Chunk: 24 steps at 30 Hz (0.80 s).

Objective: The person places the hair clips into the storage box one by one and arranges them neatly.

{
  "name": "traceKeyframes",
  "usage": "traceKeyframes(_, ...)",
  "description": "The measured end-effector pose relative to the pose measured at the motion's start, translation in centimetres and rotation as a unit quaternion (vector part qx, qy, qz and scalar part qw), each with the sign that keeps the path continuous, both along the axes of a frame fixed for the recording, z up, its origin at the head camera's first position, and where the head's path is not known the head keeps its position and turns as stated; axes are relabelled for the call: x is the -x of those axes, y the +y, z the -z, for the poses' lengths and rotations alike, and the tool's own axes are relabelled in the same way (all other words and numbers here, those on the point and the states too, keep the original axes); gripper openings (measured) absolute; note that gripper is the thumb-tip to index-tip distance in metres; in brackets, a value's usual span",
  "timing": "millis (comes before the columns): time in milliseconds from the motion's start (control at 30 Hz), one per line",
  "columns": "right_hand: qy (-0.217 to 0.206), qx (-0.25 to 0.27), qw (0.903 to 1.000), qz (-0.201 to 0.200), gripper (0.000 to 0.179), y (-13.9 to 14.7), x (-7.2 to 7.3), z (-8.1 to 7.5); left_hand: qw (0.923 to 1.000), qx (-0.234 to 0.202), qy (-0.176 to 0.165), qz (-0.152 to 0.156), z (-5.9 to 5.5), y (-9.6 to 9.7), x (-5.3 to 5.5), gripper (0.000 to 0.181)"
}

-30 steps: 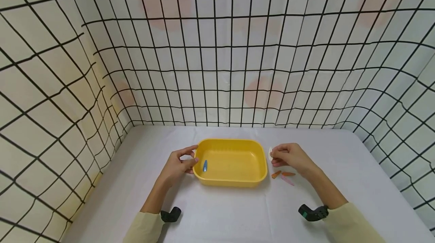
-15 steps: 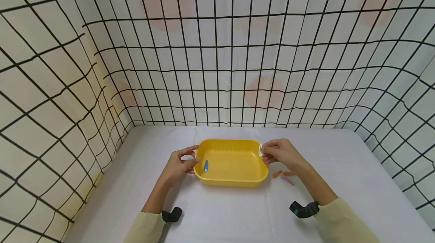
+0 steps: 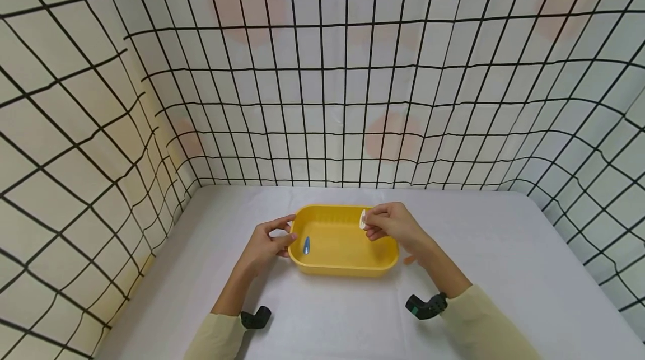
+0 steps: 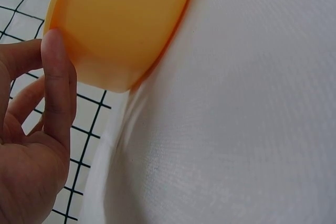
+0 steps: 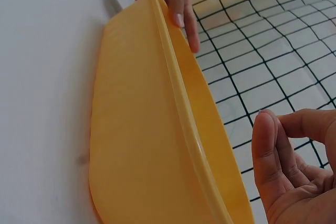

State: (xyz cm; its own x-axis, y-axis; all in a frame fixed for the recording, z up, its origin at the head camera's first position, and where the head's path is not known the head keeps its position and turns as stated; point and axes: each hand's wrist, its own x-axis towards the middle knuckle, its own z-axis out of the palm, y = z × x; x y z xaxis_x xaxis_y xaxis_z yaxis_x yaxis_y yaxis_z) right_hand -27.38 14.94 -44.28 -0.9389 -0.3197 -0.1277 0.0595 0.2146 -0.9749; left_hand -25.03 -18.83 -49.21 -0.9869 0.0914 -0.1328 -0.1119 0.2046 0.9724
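Fingers [image 3: 287, 239] of the left hand [image 3: 263, 244] were bent around the left rim of the yellow tray [image 3: 342, 270], the thumb being laid over its edge and the rim gripped. Below, a black wrist device [image 3: 256, 318] was worn beside a pale sleeve [image 3: 216, 337]. Inside the tray, near its left end, a small blue piece [image 3: 306, 245] was seen on the bottom. Farther right, a small white piece [image 3: 363, 219] was pinched by the fingertips of the right hand [image 3: 395, 224] and held over the tray's right part; from the right wrist it was almost wholly hidden. Just beyond the tray's right end, an orange piece [image 3: 409, 260] was partly covered by the right forearm [image 3: 440, 267] on the white cloth [image 3: 327, 315].
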Motion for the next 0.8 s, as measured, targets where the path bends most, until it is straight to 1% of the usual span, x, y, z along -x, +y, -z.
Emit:
traceKeyframes(133,0.004,0.008,0.9999,-0.012,0.026,-1.2,0.1,0.4,1.0,0.0,0.004,-0.001,0.1,0.0,0.0,0.051)
traceKeyframes(367,-0.023,0.01,0.9997,0.006,0.023,-3.1,0.3,1.1,1.0,-0.004,0.006,-0.001,0.2,-0.1,0.0,0.05)
traceKeyframes(533,-0.029,0.017,0.9994,0.009,0.022,-4.6,0.6,1.7,1.0,-0.002,0.004,-0.003,0.2,-0.1,0.1,0.05)
traceKeyframes(633,-0.03,0.01,0.9994,0.012,0.021,-5.5,0.5,1.9,1.0,0.0,0.004,-0.004,0.2,-0.1,0.2,0.05)
traceKeyframes(800,-0.037,-0.017,0.9989,0.025,0.018,-7.2,0.3,2.3,1.0,0.001,0.005,-0.003,0.2,0.0,0.2,0.05)
